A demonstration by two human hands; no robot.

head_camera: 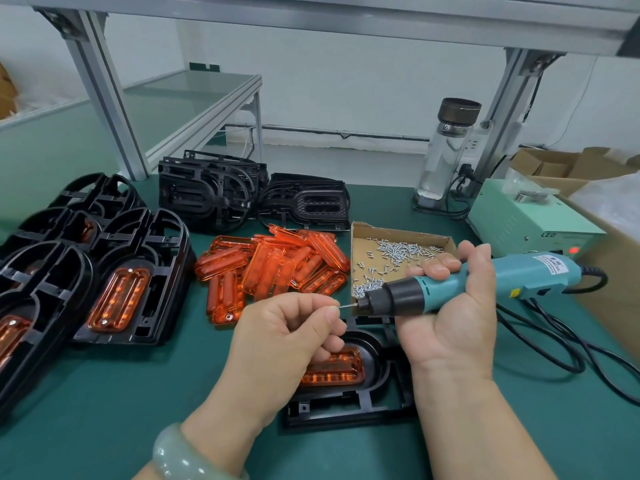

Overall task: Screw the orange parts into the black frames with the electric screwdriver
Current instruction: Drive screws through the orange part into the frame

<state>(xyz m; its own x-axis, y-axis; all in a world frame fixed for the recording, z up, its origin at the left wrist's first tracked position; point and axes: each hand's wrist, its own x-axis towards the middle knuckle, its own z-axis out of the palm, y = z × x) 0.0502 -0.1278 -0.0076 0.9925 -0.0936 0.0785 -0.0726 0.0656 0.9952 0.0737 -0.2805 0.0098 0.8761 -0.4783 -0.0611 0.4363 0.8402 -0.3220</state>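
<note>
Nearest the lens, a pale green bracelet (187,455) sits on the left wrist.

Left hand (291,327): fingers curled, thumb and forefinger pinched together at the tip of the bit. What they pinch is too small to identify; presumably a screw being set on the bit.

Right hand (446,306): wrapped around the body of the electric screwdriver (467,282). The tool is held near level above the counter (104,393), bit pointing left toward the other hand, an attitude for loading rather than driving.

Directly beneath both hands a black frame (346,407) lies flat on the counter with an orange part (334,368) seated in its recess. The hands hide part of it, so it cannot be told whether any screw is in.

A cardboard tray of screws (398,251) stands just beyond the right hand, within easy reach. Loose orange parts (273,268) are piled left of the tray, with empty frames (214,188) stacked behind them. Fitted frames (121,282) are set out at far left, apparently the finished lot.

Judgement: the loading step is in hand. Next, the tool must be tipped upright over a hole in the orange part.
</note>
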